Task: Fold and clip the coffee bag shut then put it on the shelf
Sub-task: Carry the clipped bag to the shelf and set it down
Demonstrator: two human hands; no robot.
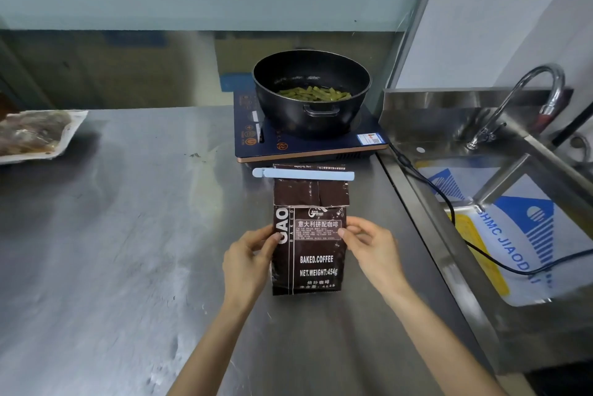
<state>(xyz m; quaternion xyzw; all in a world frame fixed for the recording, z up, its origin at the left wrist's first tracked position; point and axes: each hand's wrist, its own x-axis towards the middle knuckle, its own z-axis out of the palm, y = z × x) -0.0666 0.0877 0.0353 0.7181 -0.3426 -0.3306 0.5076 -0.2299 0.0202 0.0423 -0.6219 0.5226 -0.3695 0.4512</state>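
Coffee bag (309, 254) flat on counter (128, 251), clip (303, 173) across top; left hand (248, 256), right hand (373, 248) pinching sides. Pot (313, 94): green vegetables (316, 94).

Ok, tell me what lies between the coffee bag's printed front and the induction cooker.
In the head view, the pale blue clip lies across the coffee bag's top, just short of the induction cooker.

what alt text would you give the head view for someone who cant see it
Two bare hands, left hand and right hand, grip the sides of a dark coffee bag lying on a steel counter, a pale blue clip across its top. Behind sits a black pot of greens, and a sink to the right.
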